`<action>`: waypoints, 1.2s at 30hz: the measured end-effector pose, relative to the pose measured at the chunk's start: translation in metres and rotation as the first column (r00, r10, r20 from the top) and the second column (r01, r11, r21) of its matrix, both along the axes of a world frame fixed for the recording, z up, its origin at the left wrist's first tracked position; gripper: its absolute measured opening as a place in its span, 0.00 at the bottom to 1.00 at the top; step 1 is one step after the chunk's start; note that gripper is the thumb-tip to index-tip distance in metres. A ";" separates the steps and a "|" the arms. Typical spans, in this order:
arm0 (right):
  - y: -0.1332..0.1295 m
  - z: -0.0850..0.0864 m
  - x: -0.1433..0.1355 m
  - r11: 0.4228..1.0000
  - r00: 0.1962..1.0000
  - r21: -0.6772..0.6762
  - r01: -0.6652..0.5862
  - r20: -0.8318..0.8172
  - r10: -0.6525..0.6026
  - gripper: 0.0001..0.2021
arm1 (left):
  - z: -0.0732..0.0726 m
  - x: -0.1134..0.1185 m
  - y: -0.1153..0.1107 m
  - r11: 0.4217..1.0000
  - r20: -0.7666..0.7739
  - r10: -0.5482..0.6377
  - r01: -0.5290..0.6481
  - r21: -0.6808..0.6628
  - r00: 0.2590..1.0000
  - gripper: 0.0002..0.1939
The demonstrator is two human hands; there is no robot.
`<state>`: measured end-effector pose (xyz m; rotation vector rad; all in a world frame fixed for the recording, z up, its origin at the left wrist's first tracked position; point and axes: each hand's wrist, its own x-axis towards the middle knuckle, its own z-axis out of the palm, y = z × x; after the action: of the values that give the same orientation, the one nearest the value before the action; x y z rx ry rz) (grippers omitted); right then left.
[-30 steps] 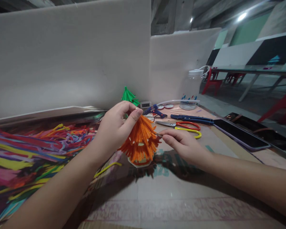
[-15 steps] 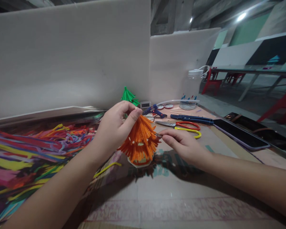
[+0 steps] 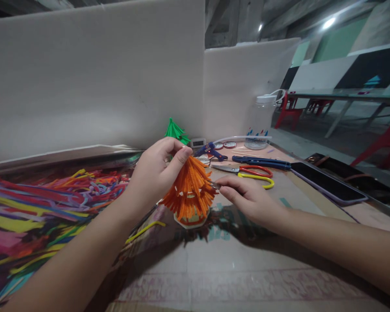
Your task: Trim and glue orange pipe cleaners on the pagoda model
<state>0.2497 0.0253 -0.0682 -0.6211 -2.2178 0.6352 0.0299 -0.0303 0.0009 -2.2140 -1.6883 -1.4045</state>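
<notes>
An orange pipe-cleaner tree (image 3: 192,186) with tiers of drooping strands stands upright on a pale flat base (image 3: 191,224). My left hand (image 3: 164,167) is closed at its top, thumb and fingers pinching the tip. To the right, my right hand (image 3: 243,197) is closed on a small thin metal tool (image 3: 216,185); its end reaches the strands on the tree's right side. Most of that tool is hidden by my fingers, so its kind is unclear. Behind my left hand rises a green pipe-cleaner tree (image 3: 175,131), partly covered.
Many coloured pipe cleaners (image 3: 52,208) lie at left. Behind are a blue glue gun (image 3: 211,151), scissors (image 3: 253,171) with red and yellow handles, a dark blue long-handled tool (image 3: 263,162), a phone (image 3: 328,182) and a clear bottle (image 3: 260,121). A white panel (image 3: 94,78) stands at the back.
The orange tree and my left hand have shifted very slightly left. My right hand has moved slightly left too, keeping the metal tool at the strands.
</notes>
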 end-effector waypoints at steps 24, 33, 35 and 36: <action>0.001 -0.001 0.001 1.000 1.000 0.017 0.008 0.005 -0.008 0.13 | 0.000 0.001 -0.002 1.000 0.026 -0.007 0.007 -0.002 1.000 0.13; 0.004 -0.003 0.004 0.993 0.999 0.112 0.042 -0.037 -0.038 0.13 | 0.001 -0.005 0.004 1.000 -0.010 0.009 -0.009 -0.011 1.000 0.14; 0.005 -0.004 0.003 0.993 0.996 0.098 0.070 -0.056 -0.065 0.14 | 0.001 -0.005 0.004 1.000 -0.006 0.007 -0.007 -0.013 1.000 0.14; 0.005 -0.004 0.003 0.992 0.996 0.093 0.080 -0.056 -0.075 0.14 | 0.001 -0.005 0.004 1.000 0.000 0.004 -0.004 -0.016 1.000 0.14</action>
<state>0.2527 0.0302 -0.0725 -0.6316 -2.1505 0.4977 0.0248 -0.0263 0.0019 -2.2175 -1.7095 -1.3950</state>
